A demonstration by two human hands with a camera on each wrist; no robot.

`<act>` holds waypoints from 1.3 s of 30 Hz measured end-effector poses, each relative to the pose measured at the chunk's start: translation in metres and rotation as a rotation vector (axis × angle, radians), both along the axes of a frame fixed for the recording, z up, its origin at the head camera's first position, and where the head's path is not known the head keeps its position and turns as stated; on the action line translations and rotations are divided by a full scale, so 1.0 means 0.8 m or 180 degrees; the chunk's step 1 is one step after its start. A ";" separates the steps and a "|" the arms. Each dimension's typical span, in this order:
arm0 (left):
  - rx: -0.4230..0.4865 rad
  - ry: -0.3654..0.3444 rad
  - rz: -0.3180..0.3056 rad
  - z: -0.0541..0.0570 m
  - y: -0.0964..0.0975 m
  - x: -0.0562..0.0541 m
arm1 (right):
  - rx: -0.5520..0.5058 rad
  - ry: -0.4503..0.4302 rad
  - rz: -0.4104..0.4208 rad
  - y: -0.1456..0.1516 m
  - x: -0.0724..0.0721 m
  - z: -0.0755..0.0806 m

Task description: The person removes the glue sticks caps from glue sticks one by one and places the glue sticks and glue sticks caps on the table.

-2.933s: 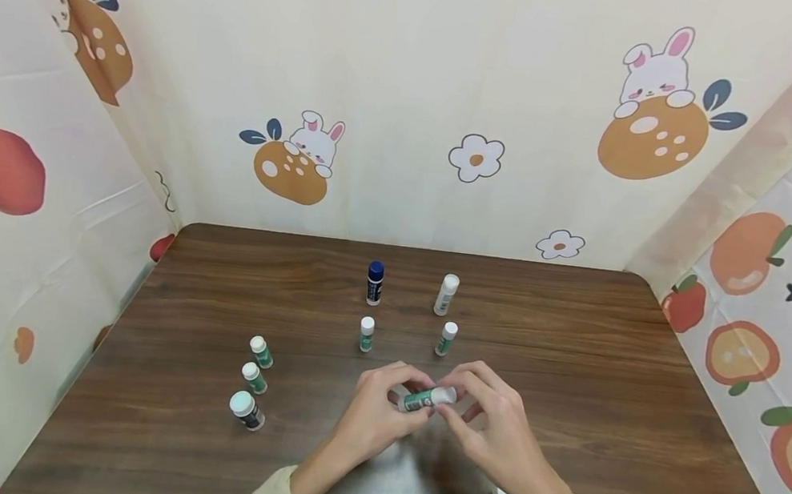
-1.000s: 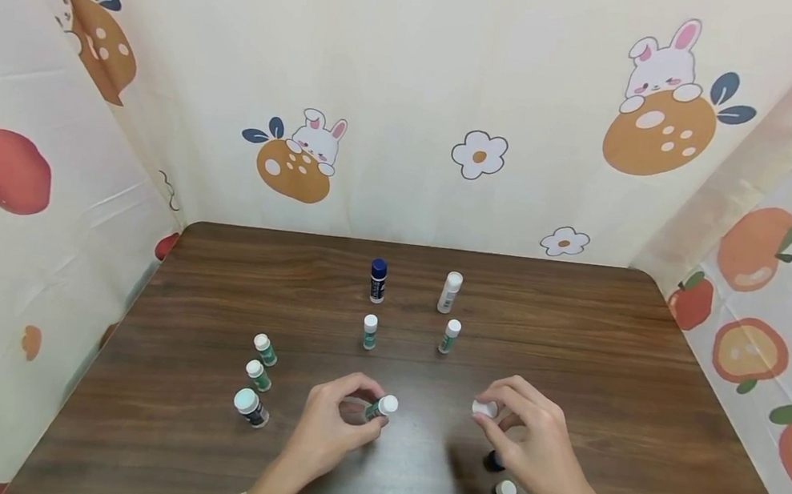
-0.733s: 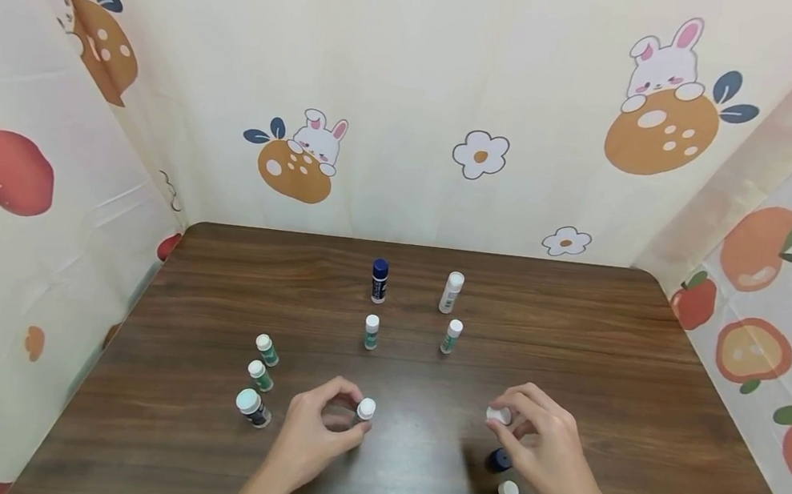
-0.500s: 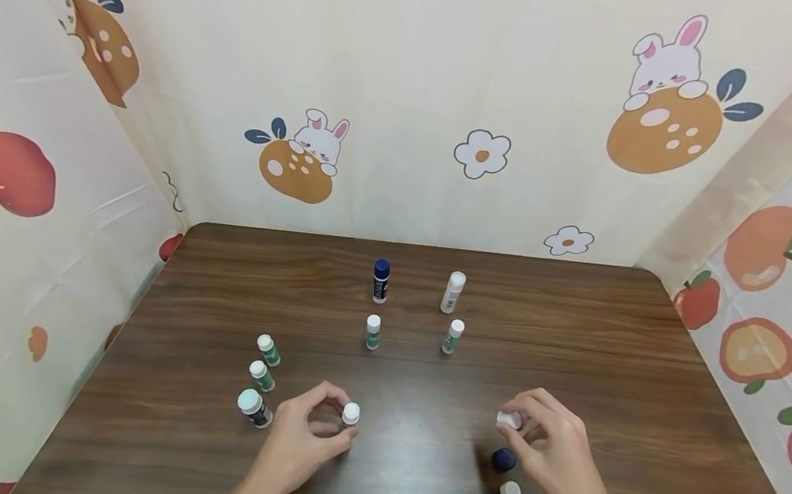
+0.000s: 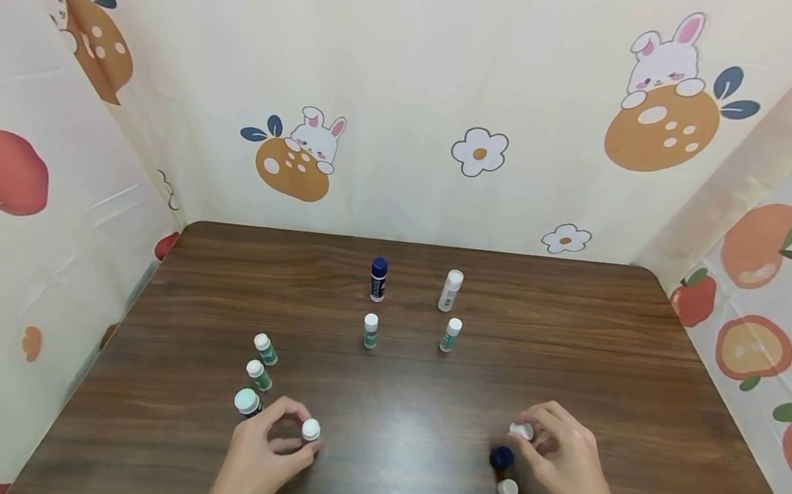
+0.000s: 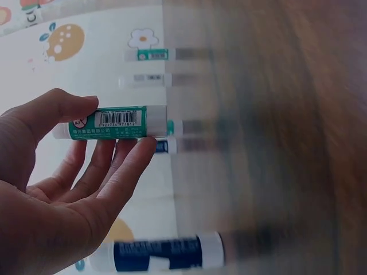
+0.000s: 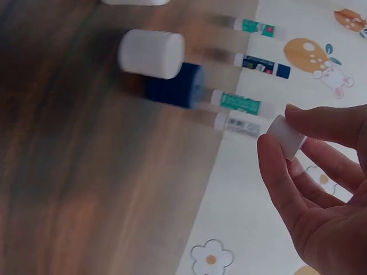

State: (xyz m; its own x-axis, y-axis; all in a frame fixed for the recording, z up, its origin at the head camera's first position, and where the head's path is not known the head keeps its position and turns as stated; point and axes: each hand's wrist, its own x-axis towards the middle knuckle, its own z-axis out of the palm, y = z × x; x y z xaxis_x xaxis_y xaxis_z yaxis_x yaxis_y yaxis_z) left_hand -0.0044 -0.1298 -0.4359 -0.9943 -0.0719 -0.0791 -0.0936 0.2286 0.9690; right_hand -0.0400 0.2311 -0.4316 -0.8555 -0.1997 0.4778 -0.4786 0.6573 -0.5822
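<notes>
My left hand (image 5: 262, 450) grips a small glue stick with a green label (image 6: 117, 123) between thumb and fingers, above the table at left. Its white top (image 5: 310, 429) faces up. At right, my right hand (image 5: 569, 462) pinches a white cap (image 7: 285, 137) between thumb and forefinger. Below that hand, a dark blue cap (image 5: 502, 457) and two white caps (image 5: 507, 489) stand in a line on the table. Beside the left hand is a row of two green-labelled glue sticks (image 5: 259, 376) and a thicker navy-labelled one (image 5: 247, 402), partly hidden by the hand.
Farther back stand a navy glue stick (image 5: 378, 280), a white one (image 5: 450, 291) and two green-labelled ones (image 5: 370, 331), all upright on the brown wooden table (image 5: 612, 326). A printed cloth (image 5: 413, 80) hangs behind the table and along both sides.
The hands, first together on the glue stick, have parted. The left carried the stick left and nearer to me, beside the row. The right moved right with the white cap, by the other caps.
</notes>
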 end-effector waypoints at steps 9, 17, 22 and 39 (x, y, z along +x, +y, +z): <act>-0.0336 -0.0029 0.0268 -0.007 -0.027 0.016 | 0.0076 -0.0133 -0.0201 0.012 0.004 -0.013; -0.0569 0.0154 0.0420 -0.012 -0.045 0.023 | 0.0132 -0.0122 -0.0278 0.019 0.008 -0.022; -0.0730 -0.0035 0.0529 -0.013 -0.057 0.024 | 0.0252 -0.0046 -0.0339 0.024 0.011 -0.028; -0.1024 -0.0249 0.0647 -0.019 -0.083 0.030 | 0.0490 -0.0124 -0.0343 0.032 0.020 -0.054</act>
